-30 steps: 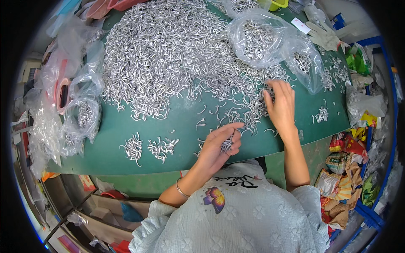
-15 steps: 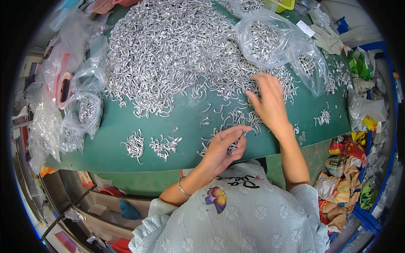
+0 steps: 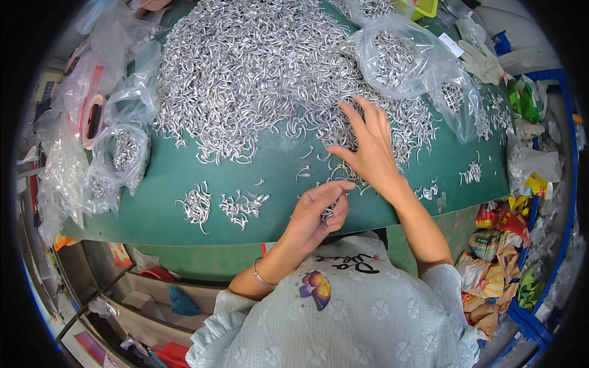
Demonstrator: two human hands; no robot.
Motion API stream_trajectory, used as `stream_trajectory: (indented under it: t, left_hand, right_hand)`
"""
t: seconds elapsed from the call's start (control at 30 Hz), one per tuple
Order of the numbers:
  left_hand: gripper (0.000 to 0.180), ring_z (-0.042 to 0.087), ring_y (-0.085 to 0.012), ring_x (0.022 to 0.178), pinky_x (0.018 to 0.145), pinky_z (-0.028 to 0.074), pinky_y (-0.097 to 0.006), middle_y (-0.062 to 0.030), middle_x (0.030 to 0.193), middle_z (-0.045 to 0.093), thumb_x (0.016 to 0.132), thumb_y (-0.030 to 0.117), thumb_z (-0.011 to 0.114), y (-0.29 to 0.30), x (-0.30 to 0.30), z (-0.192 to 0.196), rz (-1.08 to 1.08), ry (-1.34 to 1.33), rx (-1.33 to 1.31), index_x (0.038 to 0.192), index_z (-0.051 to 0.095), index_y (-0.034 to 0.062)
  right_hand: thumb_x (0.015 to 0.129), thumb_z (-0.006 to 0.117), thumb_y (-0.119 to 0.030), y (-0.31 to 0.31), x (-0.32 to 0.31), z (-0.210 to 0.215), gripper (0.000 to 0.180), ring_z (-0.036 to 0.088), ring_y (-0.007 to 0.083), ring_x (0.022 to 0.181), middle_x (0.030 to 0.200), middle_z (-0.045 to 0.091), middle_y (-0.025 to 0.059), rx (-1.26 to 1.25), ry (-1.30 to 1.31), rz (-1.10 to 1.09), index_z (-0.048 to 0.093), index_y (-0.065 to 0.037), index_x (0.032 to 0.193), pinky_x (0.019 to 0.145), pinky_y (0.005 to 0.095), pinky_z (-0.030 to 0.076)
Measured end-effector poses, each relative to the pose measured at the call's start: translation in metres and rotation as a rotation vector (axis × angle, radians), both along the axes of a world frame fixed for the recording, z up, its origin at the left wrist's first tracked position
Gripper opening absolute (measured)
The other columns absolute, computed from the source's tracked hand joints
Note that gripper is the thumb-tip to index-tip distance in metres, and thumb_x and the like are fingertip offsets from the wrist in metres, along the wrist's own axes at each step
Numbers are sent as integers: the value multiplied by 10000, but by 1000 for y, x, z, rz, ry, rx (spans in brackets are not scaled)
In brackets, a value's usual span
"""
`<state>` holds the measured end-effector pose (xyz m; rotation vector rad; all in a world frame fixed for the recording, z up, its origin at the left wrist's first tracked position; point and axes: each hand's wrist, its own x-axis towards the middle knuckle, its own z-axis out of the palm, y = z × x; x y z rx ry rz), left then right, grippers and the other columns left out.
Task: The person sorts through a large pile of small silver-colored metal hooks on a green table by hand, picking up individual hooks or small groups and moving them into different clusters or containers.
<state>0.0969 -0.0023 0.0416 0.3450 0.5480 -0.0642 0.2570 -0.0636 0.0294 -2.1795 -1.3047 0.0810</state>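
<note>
A broad heap of small, curved silver metal pieces (image 3: 245, 80) covers the far part of the green tabletop (image 3: 153, 214). My left hand (image 3: 320, 213), low over the near middle of the table, is curled around several of these pieces, which show between thumb and fingers. To its right and farther out, my right hand (image 3: 371, 144) has its fingers spread over the heap's near right edge, with nothing visible in them. Loose pieces lie scattered under and between the hands. Two small piles (image 3: 197, 205) of the same pieces lie on the left, near the front edge.
Clear plastic bags with metal pieces stand at left (image 3: 126, 156) and far right (image 3: 392, 58). A pink-handled tool (image 3: 92, 122) lies among the left bags. A white glove (image 3: 481, 61) and a yellow-green container (image 3: 423, 7) sit at the far right. Blue shelving (image 3: 567, 184) stands to the right.
My right hand has moved left and slightly away from me over the pieces, its fingers spreading wider. My left hand has shifted slightly left, still curled around its pieces.
</note>
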Motion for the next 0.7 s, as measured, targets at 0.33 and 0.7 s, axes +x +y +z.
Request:
stream_trajectory:
  t: [0.33, 0.7]
  left_hand:
    - [215, 343, -62, 503, 419, 269, -182, -6, 635, 410, 944, 160, 468, -1, -4, -6, 28, -23, 0, 1064, 548, 0]
    - [215, 360, -67, 495, 408, 260, -191, -7, 620, 421, 945, 174, 464, -1, -15, -9, 19, -28, 6, 1042, 558, 6]
  right_hand:
    - [682, 691, -72, 16, -17, -32, 415, 433, 323, 1023, 1187, 452, 103, 52, -37, 16, 568, -80, 1078, 802, 417, 420]
    - [781, 632, 11, 13, -4, -14, 202, 580, 141, 854, 983, 606, 60, 347, 731, -124, 643, -43, 975, 654, 235, 451]
